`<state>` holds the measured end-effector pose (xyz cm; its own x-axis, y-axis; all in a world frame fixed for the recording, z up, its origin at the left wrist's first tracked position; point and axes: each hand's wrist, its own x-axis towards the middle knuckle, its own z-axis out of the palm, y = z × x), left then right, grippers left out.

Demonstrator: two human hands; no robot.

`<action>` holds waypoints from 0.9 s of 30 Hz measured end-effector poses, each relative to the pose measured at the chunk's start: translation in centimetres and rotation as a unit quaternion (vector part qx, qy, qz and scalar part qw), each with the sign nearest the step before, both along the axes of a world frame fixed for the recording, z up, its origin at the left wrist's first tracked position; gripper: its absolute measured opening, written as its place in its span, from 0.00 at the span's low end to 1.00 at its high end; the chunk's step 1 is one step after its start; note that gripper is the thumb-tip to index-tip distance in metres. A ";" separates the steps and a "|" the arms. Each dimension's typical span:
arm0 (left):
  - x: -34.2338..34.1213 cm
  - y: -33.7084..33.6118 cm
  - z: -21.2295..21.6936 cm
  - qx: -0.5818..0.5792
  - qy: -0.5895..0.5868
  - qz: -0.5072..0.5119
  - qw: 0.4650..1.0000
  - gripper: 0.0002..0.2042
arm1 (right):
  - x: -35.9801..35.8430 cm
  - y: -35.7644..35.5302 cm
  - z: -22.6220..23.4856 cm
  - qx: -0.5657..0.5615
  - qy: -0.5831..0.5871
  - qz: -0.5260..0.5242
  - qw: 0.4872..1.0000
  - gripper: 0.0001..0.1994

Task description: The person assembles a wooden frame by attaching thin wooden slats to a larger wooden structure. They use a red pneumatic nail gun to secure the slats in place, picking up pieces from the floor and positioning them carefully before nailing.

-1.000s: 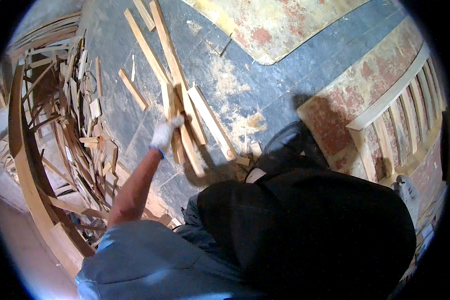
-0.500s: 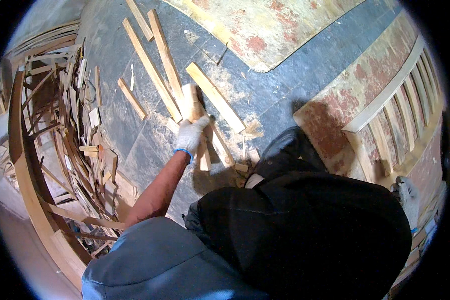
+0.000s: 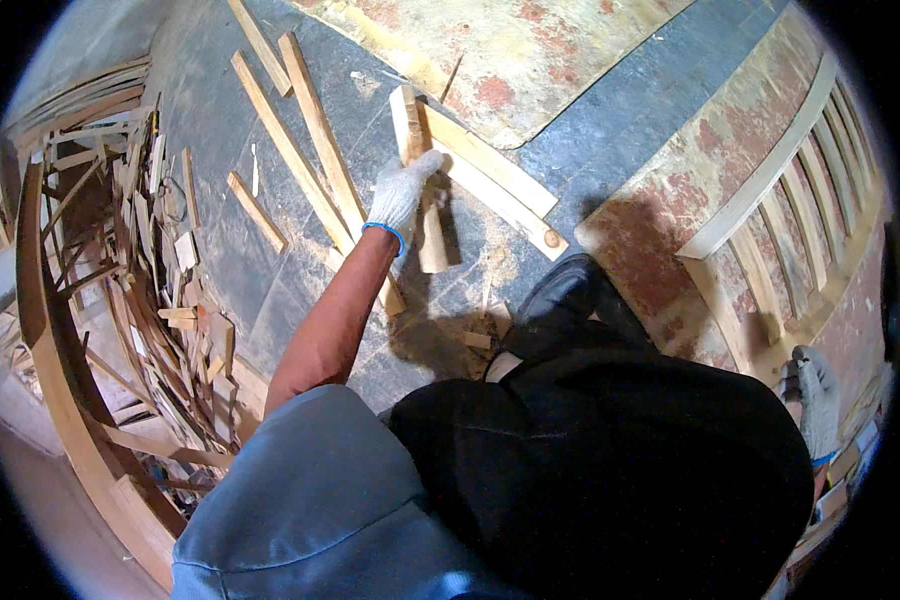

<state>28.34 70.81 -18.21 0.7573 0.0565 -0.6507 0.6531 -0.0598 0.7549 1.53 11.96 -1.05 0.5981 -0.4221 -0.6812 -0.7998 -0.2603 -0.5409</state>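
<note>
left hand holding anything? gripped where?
Yes: the left hand is closed around a short wooden slat, roughly at mid-length, with its upper end sticking out above the glove. Whether the right hand grips anything cannot be told.

The floor [image 3: 610, 130] is dark grey and worn, dusted with sawdust. Long wooden slats [image 3: 310, 130] lie on it just left of the gloved fingers [image 3: 425, 165], with a short offcut [image 3: 257, 210] farther left. Two pale boards [image 3: 500, 180] lie just right of the fingers. A paint-stained sheet [image 3: 530, 50] lies beyond them, and a heap of scrap wood [image 3: 140, 260] lies far left.
</note>
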 end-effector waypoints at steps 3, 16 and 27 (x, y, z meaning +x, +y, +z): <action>0.0 0.9 0.1 0.155 0.015 0.033 0.987 0.16 | -0.6 -0.9 -0.7 0.016 0.016 -0.034 0.999 0.15; -3.5 24.5 -1.5 0.654 0.012 0.081 0.752 0.23 | -1.1 -3.3 -4.1 0.087 0.008 -0.033 0.996 0.15; -4.4 31.9 -6.9 0.525 0.133 -0.023 0.840 0.24 | -0.6 -1.5 -2.8 0.055 0.028 -0.061 0.996 0.14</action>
<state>23.92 102.74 -25.07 0.6102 0.6801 -0.4064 0.7692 -0.6313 0.0984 0.90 10.50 -3.81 0.5073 -0.4096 -0.7582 -0.8513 -0.1016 -0.5147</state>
